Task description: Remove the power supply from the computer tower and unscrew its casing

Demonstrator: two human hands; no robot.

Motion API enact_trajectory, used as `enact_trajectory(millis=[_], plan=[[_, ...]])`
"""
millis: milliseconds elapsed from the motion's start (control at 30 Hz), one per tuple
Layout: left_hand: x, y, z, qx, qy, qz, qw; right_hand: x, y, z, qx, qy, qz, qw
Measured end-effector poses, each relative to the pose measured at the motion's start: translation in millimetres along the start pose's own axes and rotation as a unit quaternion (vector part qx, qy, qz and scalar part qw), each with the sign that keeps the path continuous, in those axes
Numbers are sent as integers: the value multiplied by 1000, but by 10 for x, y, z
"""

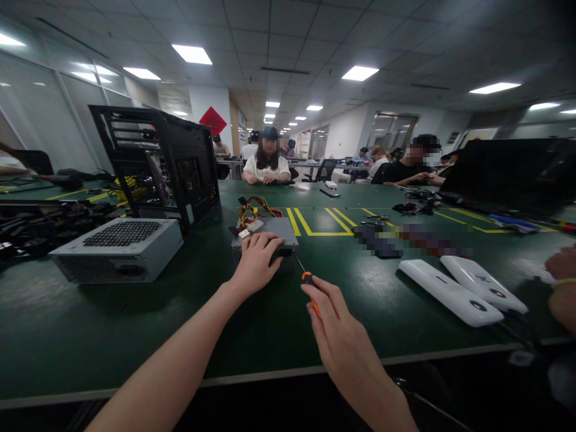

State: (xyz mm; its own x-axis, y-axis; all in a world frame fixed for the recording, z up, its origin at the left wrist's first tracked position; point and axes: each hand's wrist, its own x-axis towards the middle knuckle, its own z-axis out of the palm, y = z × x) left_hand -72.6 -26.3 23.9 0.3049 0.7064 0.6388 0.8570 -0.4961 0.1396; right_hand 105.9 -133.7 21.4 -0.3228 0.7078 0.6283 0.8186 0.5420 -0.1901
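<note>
In the middle of the green table sits a grey computer power supply [284,228], with a bundle of coloured cables and white connectors [256,211] on its top and far side. My left hand [258,258] grips this unit from above, its fingers bent over the top and near edge. An orange and black screwdriver [306,277] is held in my right hand [332,306]. Its thin shaft points up and left at the unit's near right corner; whether the tip touches cannot be made out.
Left of my hands, a second grey power supply [130,246] lies before an open black computer case [193,162]. Two white devices [450,291] rest at right, near another person's hand [562,267]. Small tools [375,220] and dark cables [411,202] lie beyond. Someone sits opposite [269,165].
</note>
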Motion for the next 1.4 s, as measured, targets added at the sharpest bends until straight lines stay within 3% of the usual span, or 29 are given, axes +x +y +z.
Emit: enact_trajectory(millis=[133,233,333,400,467,533,633,700,867,1067,1267,1400], plan=[[-6,2,-12,4,2,1,1000,18,36,66,-20,36,16,999],[-9,12,-11,7,5,-3,1000,99,45,7,-58,35,-10,998],[-6,26,-2,12,3,-3,1000,238,36,-123,-88,-46,-116,988],[-2,33,3,13,4,-4,1000,339,73,-176,-85,-111,-217,966],[1,36,7,13,10,-5,1000,424,170,-160,-87,-122,-322,935],[2,36,13,11,16,-6,1000,480,310,-75,-90,-79,-401,908],[2,35,30,8,26,-10,1000,507,515,97,-46,45,-485,872],[3,37,44,5,31,-10,999,490,602,173,-6,80,-493,866],[5,47,65,0,37,-12,999,422,661,169,101,42,-417,902],[-7,31,44,2,30,-3,1000,446,636,165,171,49,-361,916],[-8,29,41,-2,32,-1,999,428,650,245,264,44,-338,902],[1,16,62,-1,36,-1,999,419,655,224,234,18,-355,905]])
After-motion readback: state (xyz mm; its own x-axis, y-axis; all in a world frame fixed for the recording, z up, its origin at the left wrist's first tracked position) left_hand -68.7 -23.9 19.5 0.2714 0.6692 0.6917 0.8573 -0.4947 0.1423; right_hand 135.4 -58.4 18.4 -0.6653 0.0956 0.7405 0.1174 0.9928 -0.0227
